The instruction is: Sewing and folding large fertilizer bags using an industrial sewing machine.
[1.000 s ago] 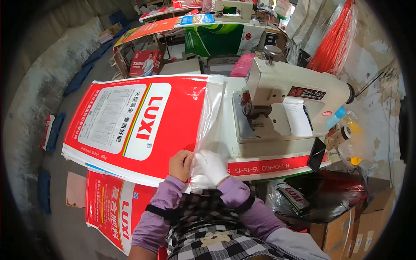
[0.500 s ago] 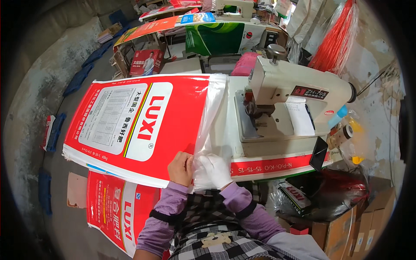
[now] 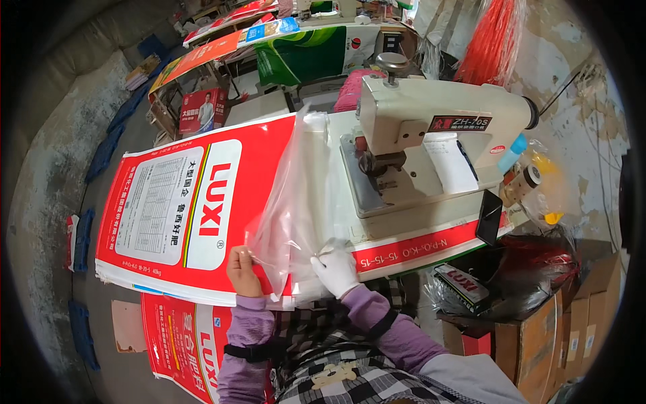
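Observation:
A stack of red and white woven sacks [image 3: 259,158] lies flat on the table in front of me, mouth end to the right. From the top sack's mouth a clear plastic liner [image 3: 286,215] sticks out, its near part folded back over the red face. My bare left hand [image 3: 243,271] pinches the liner's left edge at the sack's near side. My right hand [image 3: 335,269], in a white glove, is closed on the liner's right part near the table edge. Right of the mouth stands a cream sewing machine [image 3: 387,118], its needle area apart from the sack.
A notepad [image 3: 449,168] with a pen lies by the machine, and a black phone [image 3: 489,217] sits at the table's right edge. More red sacks [image 3: 176,337] hang below on the left. Cardboard boxes [image 3: 538,343] stand at lower right; red strands [image 3: 491,47] hang behind.
My hands have moved apart, the left one going left with the liner's edge. The liner, earlier bunched at the mouth, is now spread and folded over the sack. The view has shifted slightly.

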Demonstrator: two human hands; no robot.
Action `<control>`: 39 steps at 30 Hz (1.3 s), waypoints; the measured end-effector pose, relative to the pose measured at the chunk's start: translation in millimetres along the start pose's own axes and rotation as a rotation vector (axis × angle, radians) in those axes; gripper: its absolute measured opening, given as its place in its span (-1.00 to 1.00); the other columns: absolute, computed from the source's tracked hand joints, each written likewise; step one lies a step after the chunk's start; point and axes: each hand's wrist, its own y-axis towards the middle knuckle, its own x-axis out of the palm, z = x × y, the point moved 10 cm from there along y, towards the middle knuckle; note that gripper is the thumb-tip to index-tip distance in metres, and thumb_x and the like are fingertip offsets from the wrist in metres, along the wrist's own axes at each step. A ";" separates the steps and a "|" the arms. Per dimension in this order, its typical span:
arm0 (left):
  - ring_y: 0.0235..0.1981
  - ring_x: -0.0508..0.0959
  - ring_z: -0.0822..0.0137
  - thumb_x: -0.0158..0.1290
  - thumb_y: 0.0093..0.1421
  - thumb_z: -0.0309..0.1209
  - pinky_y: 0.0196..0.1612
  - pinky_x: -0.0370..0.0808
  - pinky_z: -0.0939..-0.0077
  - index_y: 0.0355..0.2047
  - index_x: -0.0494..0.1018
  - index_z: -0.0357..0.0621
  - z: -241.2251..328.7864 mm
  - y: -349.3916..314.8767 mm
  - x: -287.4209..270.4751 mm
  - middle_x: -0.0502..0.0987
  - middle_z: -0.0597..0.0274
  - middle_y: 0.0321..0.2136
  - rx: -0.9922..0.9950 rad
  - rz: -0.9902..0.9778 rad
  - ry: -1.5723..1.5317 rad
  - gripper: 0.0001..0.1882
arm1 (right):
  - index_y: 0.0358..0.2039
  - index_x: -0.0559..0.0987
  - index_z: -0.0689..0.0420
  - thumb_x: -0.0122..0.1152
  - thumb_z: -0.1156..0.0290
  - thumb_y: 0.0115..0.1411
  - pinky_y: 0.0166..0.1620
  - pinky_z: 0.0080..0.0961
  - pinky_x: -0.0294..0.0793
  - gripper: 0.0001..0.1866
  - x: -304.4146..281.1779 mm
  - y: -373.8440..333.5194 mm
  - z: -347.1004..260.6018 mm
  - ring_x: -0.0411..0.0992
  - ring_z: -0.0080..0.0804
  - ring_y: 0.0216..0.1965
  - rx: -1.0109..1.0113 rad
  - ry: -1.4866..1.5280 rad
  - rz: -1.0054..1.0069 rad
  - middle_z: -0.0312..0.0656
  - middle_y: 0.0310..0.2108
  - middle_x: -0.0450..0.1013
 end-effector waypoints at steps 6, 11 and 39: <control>-0.45 0.21 0.58 -0.09 0.33 -0.40 -0.35 0.18 0.68 -0.46 0.31 -0.21 18.2 -12.2 24.2 0.26 0.45 -0.51 0.039 -0.227 0.109 -0.79 | -0.28 0.50 0.19 0.28 0.33 0.02 -0.08 -0.28 0.43 -0.72 -53.0 20.3 -81.7 0.46 -0.16 -0.19 -0.090 0.418 0.056 -0.17 -0.40 0.48; -0.31 0.50 0.37 -0.06 0.26 -0.39 -0.23 0.45 0.52 -0.21 0.42 -0.20 -13.5 -0.5 19.7 0.51 0.27 -0.34 -0.223 -0.202 0.043 -0.83 | -0.32 0.49 0.24 0.23 0.43 0.10 -0.22 -0.41 0.46 -0.81 12.6 30.6 -92.5 0.48 -0.33 -0.37 0.103 0.911 -0.159 -0.12 -0.45 0.48; -0.69 0.46 0.06 0.08 0.11 -0.35 -0.63 0.36 0.21 -0.57 0.36 -0.08 94.8 -109.5 -53.6 0.39 0.09 -0.70 0.386 -0.650 1.430 -0.82 | -0.45 0.67 0.13 0.14 0.33 -0.07 -0.33 -0.33 0.48 -0.78 177.0 -6.5 -118.0 0.54 -0.27 -0.42 -1.064 -1.139 -0.492 -0.15 -0.48 0.57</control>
